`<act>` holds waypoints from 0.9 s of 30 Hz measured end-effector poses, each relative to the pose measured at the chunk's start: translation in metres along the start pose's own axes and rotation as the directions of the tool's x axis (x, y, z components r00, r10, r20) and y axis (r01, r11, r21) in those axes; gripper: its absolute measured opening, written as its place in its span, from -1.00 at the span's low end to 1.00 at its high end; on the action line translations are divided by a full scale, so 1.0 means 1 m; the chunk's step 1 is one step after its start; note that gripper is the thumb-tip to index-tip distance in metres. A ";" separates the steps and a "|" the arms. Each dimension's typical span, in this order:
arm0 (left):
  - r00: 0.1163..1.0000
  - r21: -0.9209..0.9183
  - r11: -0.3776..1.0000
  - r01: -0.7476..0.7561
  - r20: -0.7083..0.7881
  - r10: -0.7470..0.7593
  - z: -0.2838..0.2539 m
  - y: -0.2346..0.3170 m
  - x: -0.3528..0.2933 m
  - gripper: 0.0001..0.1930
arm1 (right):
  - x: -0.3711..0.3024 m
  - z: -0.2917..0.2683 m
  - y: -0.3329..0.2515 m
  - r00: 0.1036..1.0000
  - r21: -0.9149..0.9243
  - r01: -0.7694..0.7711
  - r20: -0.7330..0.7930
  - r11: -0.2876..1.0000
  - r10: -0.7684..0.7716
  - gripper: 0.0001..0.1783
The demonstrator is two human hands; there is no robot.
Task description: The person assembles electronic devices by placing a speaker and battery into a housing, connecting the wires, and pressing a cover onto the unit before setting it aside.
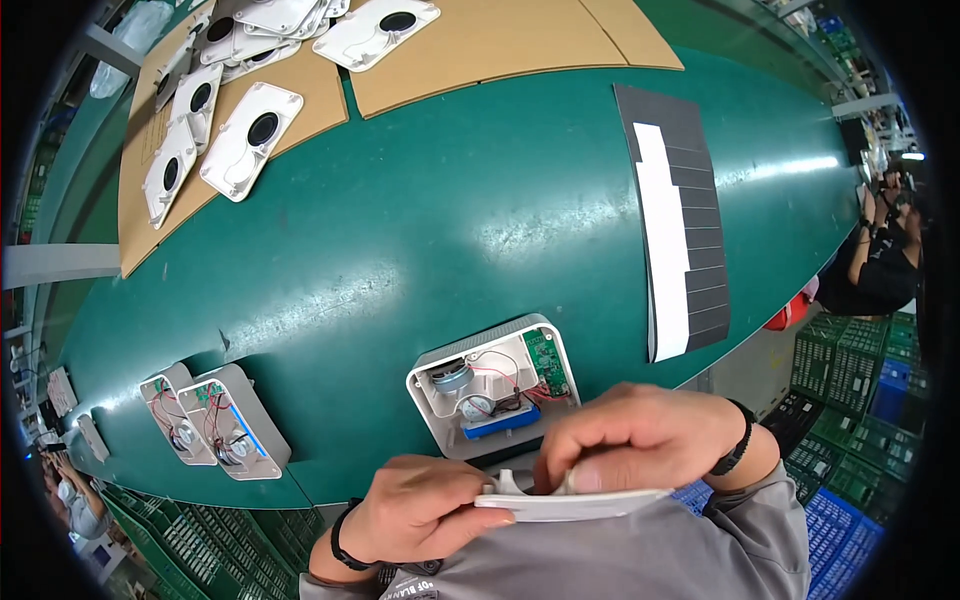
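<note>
Panel (570,507), long axis left to right, is held on the near side of the housing (490,340) on the bench (400,230); left hand (425,505) pinches its left end; right hand (650,435) bends over it, grip hidden.

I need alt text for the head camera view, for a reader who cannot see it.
The left hand grips a white panel near a green table; the right hand touches it. Beyond lies an open white housing with wires and a circuit board; more open housings are at left, and other white panels lie on cardboard.
</note>
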State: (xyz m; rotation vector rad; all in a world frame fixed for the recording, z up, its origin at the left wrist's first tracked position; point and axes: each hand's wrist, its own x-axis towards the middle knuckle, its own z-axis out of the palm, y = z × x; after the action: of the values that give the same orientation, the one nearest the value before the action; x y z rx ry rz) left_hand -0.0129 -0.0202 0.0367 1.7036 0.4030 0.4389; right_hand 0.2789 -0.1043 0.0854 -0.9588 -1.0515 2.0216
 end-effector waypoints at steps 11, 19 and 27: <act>0.865 -0.320 0.865 0.387 -0.200 -0.461 0.004 -0.015 -0.012 -0.77 | 0.014 0.010 0.022 0.730 -0.409 -0.098 -0.649 0.907 -0.214 -0.79; 0.857 -0.154 0.875 0.459 -0.184 -0.481 -0.009 -0.019 0.001 -0.69 | 0.029 0.004 0.031 0.675 -0.500 -0.192 -0.692 0.845 -0.256 -0.77; 0.849 -0.147 0.878 0.457 -0.223 -0.479 -0.007 -0.023 0.002 -0.69 | 0.033 0.003 0.038 0.651 -0.502 -0.199 -0.709 0.842 -0.269 -0.75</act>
State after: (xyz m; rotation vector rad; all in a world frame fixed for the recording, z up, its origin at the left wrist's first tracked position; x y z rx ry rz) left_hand -0.0147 -0.0095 0.0156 1.4011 0.9518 0.3055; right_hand 0.2515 -0.0964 0.0436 -1.8592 -1.1174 1.0169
